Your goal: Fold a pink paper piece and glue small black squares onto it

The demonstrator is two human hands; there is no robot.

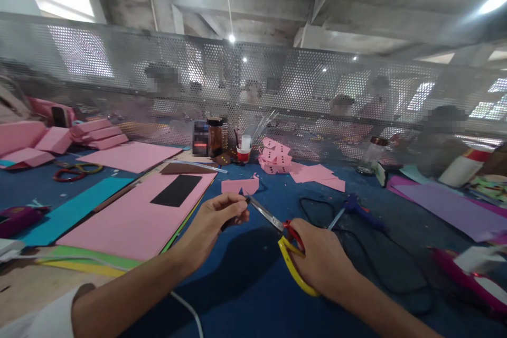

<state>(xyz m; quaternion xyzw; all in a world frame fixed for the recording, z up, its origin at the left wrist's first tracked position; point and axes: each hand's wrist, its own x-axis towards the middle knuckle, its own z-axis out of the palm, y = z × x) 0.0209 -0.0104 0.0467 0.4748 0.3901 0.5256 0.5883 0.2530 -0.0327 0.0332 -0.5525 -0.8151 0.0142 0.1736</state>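
Note:
My right hand grips scissors with yellow and red handles; their blades point up and left toward my left hand. My left hand is closed in a pinch right at the blade tips, holding something small and dark that I cannot make out. Both hands hover over the blue table cover. Just beyond the left hand lies a small pink cut-out piece.
A large pink sheet with a black rectangle lies at left over green and yellow sheets. A stack of pink pieces, jars, a blue glue gun with black cable, a purple sheet. Perforated metal screen behind; people beyond it.

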